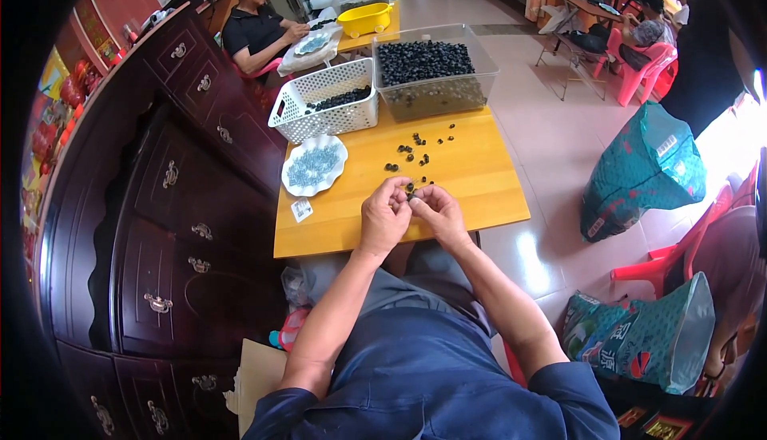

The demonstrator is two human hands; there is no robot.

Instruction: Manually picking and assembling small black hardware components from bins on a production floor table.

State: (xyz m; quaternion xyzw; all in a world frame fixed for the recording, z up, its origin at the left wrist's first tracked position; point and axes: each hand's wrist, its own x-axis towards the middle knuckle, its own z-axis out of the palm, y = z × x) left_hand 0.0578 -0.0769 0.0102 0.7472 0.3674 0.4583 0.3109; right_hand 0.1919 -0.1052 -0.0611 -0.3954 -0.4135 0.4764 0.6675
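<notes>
Above the near part of the yellow wooden table [359, 220], my left hand [385, 215] and my right hand [442, 215] meet fingertip to fingertip. Both are closed in a pinch on a small black round part [411, 188]; its exact kind is too small to make out. Just beyond my fingers, several similar loose black parts [409, 149] lie scattered on the tabletop. Left of them is a white scalloped plate [340, 146] bearing a heap of small clear bluish pieces [313, 167]. A small white printed tag [301, 209] rests below the plate.
At the table's far side stand a white perforated basket [323, 123] and a clear bin [435, 98] full of black parts. A dark wooden cabinet [200, 200] borders my left. Teal sacks [639, 176] and a red chair [651, 272] are at right. A person [254, 29] works beyond.
</notes>
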